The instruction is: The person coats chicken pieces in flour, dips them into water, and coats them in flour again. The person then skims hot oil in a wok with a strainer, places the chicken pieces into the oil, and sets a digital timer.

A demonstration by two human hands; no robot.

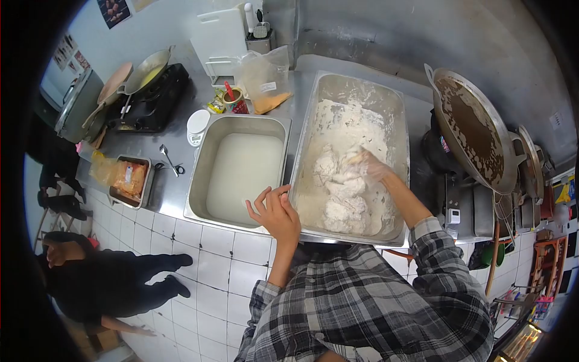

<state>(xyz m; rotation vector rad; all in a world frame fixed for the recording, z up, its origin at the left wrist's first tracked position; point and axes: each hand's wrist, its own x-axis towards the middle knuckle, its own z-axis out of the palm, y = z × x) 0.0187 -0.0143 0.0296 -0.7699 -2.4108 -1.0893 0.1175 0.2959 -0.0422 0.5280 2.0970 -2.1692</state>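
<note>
My left hand is held up over the near rims of the two steel pans, fingers apart and slightly bent, holding nothing. My right hand is down in the long steel pan, and looks covered by a thin clear glove. Its fingers are drawn together over white flour; what they grip, if anything, is hidden. Several lumpy flour-coated pieces lie below and left of that hand. Loose flour covers the pan's far half. Left of it stands a deep steel pan holding cloudy whitish liquid.
A large oily wok stands right of the flour pan. Left are a white scale, tongs, a tray with bagged orange-red food, and a black stove. A person in dark clothes stands on the tiled floor.
</note>
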